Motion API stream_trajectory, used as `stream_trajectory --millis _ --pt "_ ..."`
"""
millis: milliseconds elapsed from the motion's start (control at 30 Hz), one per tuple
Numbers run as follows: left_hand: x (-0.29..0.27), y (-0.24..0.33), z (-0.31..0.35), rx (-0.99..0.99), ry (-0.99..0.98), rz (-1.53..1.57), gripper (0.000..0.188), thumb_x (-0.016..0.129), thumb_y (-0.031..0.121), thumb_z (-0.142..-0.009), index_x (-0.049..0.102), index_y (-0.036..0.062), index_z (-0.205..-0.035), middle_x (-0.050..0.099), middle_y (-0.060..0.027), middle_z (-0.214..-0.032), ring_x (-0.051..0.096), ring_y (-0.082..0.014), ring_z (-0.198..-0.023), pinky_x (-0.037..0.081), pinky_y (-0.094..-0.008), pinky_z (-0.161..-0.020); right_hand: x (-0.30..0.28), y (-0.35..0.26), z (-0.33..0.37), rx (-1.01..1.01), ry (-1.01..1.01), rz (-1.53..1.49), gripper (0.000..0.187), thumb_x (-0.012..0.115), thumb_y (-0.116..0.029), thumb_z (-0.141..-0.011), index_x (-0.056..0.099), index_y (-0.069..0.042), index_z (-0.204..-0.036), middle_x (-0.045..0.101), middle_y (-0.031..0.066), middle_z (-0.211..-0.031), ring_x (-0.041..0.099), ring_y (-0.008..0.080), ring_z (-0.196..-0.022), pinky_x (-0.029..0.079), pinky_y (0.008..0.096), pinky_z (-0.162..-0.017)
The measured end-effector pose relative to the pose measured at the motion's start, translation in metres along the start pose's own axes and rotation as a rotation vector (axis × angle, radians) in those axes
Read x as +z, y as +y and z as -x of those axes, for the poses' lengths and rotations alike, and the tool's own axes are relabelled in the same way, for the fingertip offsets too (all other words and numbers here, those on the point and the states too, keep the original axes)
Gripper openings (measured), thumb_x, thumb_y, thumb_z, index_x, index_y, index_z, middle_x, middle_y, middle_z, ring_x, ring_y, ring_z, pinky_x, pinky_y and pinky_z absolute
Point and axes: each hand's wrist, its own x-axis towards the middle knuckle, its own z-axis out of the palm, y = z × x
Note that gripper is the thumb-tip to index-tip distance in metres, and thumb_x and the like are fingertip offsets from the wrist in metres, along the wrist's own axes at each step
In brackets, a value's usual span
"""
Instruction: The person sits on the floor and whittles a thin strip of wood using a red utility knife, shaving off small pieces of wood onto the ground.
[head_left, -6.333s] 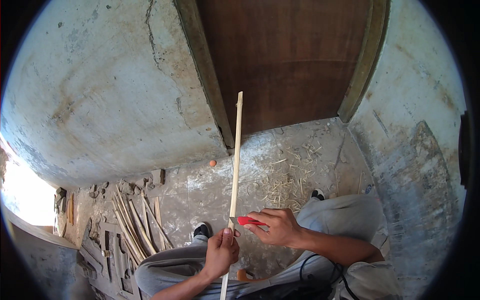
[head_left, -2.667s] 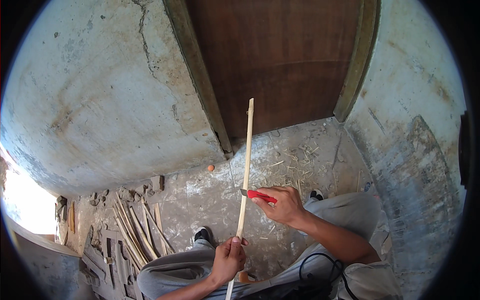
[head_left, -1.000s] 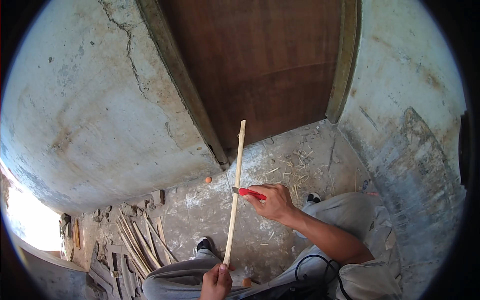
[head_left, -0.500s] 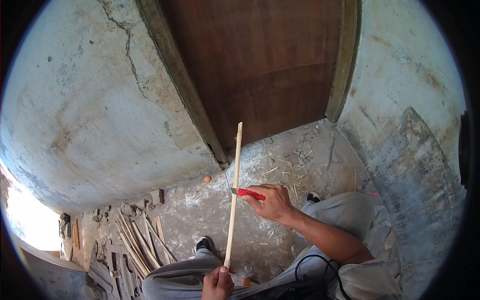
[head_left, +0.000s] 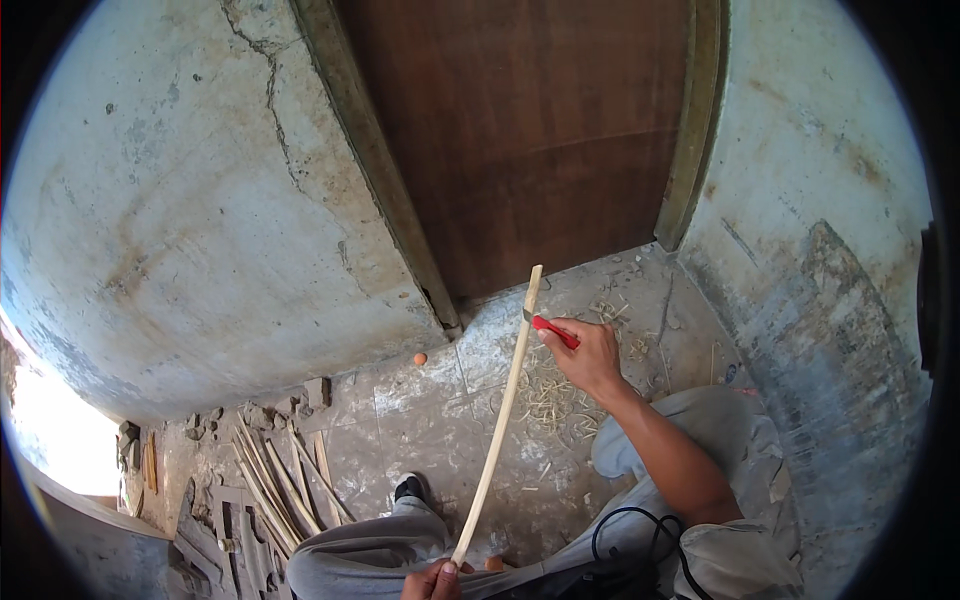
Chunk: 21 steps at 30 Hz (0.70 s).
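Observation:
A long, pale strip of split wood or bamboo (head_left: pixel 500 425) slants up and away to the right from my lap. My left hand (head_left: pixel 433 581) is closed on its near end, low in the picture. In my right hand (head_left: pixel 590 356) is a red utility knife (head_left: pixel 556 333), gripped by the handle. Its short blade lies against the strip a little below the far tip. My right arm reaches out from the right side, above my knee.
Several similar strips (head_left: pixel 275 485) lean at the left beside grey slatted pieces (head_left: pixel 235 530). Curled shavings (head_left: pixel 555 400) litter the tiled floor. A small orange ball-like object (head_left: pixel 420 359) lies near the cracked wall (head_left: pixel 250 200). A brown door (head_left: pixel 530 140) stands ahead.
My right hand has slid the knife away along the strip, from its middle toward the far tip. The strip's far end has swung right, and my left hand sits slightly lower.

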Motion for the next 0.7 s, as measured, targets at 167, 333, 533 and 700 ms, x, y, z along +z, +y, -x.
stream_trajectory --millis 167,333,533,700 --pt "-0.009 -0.009 0.008 0.203 0.031 -0.145 0.035 0.048 0.032 -0.105 0.062 0.0009 -0.098 0.038 0.0064 -0.058 0.033 -0.0041 -0.048 0.028 -0.024 -0.044 0.003 0.003 -0.001 -0.051 0.001 0.018 0.029 0.072 -0.032 -0.086 0.075 -0.005 -0.096 0.07 0.0152 -0.074 0.069 0.0288 -0.064 0.052 0.0357 -0.059" --pt "-0.012 -0.001 0.016 0.134 0.036 -0.182 0.034 0.047 0.033 -0.105 0.063 0.0025 -0.1 0.039 0.007 -0.059 0.034 -0.004 -0.048 0.028 -0.0239 -0.044 0.004 0.004 -0.002 -0.051 0.005 0.028 0.028 0.073 -0.031 -0.085 0.075 -0.005 -0.095 0.07 0.0149 -0.074 0.069 0.0303 -0.065 0.053 0.037 -0.06" --pt "-0.028 -0.005 0.014 -0.016 -0.024 -0.131 0.034 0.046 0.034 -0.105 0.064 0.0049 -0.102 0.041 0.0069 -0.059 0.036 -0.0039 -0.049 0.029 -0.0236 -0.044 0.007 0.0 0.002 -0.076 0.004 0.093 0.024 0.071 -0.032 -0.084 0.073 -0.013 -0.098 0.071 0.0117 -0.082 0.069 0.0336 -0.074 0.052 0.0435 -0.065" --pt "-0.037 0.005 0.011 0.076 -0.003 -0.38 0.032 0.046 0.033 -0.106 0.064 0.0073 -0.102 0.042 0.0064 -0.06 0.035 -0.0053 -0.049 0.028 -0.0242 -0.044 0.005 -0.001 0.0 -0.083 0.015 0.066 0.025 0.073 -0.031 -0.084 0.074 -0.011 -0.098 0.072 0.0124 -0.084 0.069 0.0328 -0.073 0.053 0.0416 -0.064"
